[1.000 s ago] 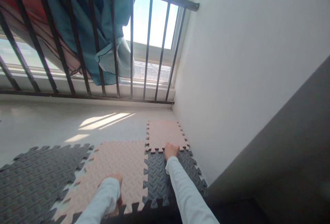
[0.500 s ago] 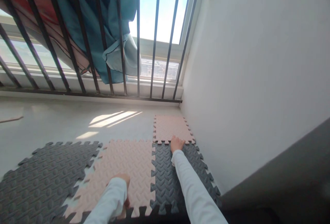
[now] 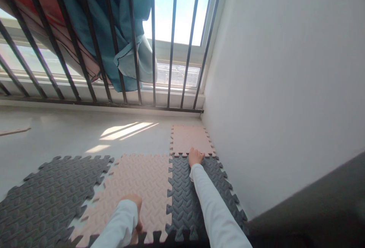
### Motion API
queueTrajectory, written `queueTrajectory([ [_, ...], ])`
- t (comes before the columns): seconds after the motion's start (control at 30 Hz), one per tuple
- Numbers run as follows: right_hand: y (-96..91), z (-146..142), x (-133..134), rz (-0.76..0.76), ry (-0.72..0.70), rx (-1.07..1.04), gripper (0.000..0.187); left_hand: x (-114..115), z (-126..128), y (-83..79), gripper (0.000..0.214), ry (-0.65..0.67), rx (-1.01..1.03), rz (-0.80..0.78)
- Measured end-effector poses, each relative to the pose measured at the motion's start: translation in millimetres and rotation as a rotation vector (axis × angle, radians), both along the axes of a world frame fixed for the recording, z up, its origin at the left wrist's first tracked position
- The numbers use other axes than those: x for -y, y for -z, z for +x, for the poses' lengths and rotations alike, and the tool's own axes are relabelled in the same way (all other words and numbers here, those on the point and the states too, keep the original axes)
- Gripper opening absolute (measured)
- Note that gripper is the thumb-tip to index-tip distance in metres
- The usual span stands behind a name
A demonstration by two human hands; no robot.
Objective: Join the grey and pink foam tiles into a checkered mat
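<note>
My right hand [image 3: 195, 156] has its fingers curled together at the seam where the small pink foam mat tile [image 3: 189, 137] meets a dark grey tile [image 3: 184, 187]. Its knuckles point up, and the fingertips are hidden against the pink tile's near edge. Over the larger pink tile [image 3: 151, 179], my left hand [image 3: 135, 204] is bent downward near that tile's front edge. The sleeve and the back of the hand cover most of its fingers. Both pink tiles and the dark one have toothed, puzzle-like edges.
Another dark grey tile [image 3: 57, 191] lies at the left, with a thin gap beside the pink one. A white wall [image 3: 285, 88] rises on the right. Black railings [image 3: 154, 50] and hanging cloth [image 3: 125, 31] stand before the window. A thin pink piece [image 3: 14, 131] lies far left.
The view has shifted very slightly. Both hands stay nearly in place, the right at the seam and the left over the larger pink tile.
</note>
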State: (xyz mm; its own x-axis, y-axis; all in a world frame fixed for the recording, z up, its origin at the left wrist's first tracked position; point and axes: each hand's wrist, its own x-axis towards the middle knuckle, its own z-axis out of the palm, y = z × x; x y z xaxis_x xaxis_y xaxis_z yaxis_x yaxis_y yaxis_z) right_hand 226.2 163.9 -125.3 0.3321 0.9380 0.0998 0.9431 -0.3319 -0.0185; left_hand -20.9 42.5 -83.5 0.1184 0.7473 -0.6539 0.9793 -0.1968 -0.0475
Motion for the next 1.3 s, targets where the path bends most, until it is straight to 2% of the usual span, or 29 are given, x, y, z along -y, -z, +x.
queueTrajectory([
  [0.1, 0.1, 2.4, -1.3, -0.008, -0.018, 0.001, 0.033, -2.6, -1.4, 5.7, 0.061, -0.003, 0.000, -0.009],
  [0.3, -1.6, 3.1, 2.6, -0.015, -0.058, -0.014, 0.036, -4.5, -4.5, 14.7, 0.039, 0.002, -0.034, -0.011],
  [0.43, -3.7, 1.5, 14.2, -0.017, -0.073, -0.017, 0.035, -4.8, -5.8, 19.0, 0.031, -0.016, -0.026, -0.003],
  [0.57, -2.3, 1.0, 30.8, -0.005, -0.221, 0.006, 0.039, -4.6, -6.7, 18.6, 0.025, -0.046, 0.000, 0.025],
  [0.7, 3.4, -0.5, 39.1, -0.041, -0.379, -0.004, 0.046, -4.7, -6.3, 15.5, 0.028, -0.038, -0.008, 0.009],
  [0.87, 5.7, -8.5, 36.8, -0.127, -0.350, -0.052, 0.049, -2.4, -4.9, 8.6, 0.053, -0.011, 0.000, 0.034],
  [1.1, -8.6, -33.7, 28.6, -0.193, -0.375, -0.045, 0.049, -1.1, 0.9, -2.6, 0.042, 0.013, -0.044, 0.007],
  [1.3, -2.7, -46.9, 31.8, -0.202, -0.439, -0.070, 0.052, -2.5, 0.2, -1.2, 0.045, 0.005, -0.028, 0.014],
])
